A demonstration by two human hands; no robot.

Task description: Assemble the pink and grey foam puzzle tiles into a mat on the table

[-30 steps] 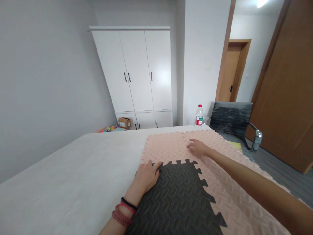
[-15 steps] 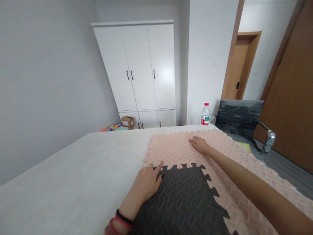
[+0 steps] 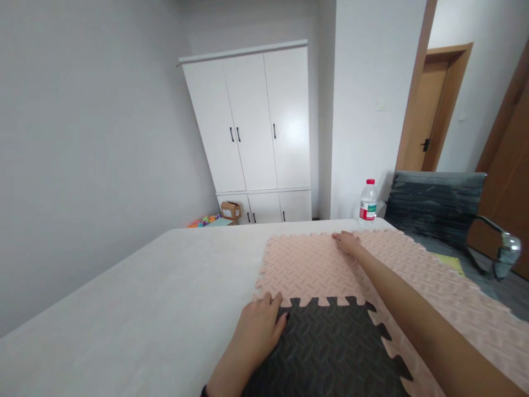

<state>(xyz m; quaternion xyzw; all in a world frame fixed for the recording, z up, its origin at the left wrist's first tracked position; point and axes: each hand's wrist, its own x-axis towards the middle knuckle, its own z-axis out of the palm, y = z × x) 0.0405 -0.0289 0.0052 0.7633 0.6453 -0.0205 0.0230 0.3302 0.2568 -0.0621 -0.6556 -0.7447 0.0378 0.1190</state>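
Note:
A dark grey foam puzzle mat (image 3: 330,347) lies nearest me, its toothed far edge meeting a pink foam puzzle mat (image 3: 309,264). At the left end of that seam rests my left hand (image 3: 260,325), fingers stretched over the mats' border and thumb on the dark mat. My right hand (image 3: 347,242) reaches to the far right part of the pink mat, fingers lying flat near its far edge. More pink matting (image 3: 438,286) spreads along the right side, partly hidden under my right forearm. Neither hand grips anything.
The mats lie on a white table (image 3: 165,309). A bottle (image 3: 367,203) with a red cap stands at its far right corner. Beyond are a dark chair (image 3: 433,204), a white cabinet (image 3: 264,127) and a cardboard box (image 3: 230,210).
My right hand has slid farther away, toward the pink mat's far edge. My left hand's index finger no longer points out alone; the hand stays at the seam. The view has shifted left.

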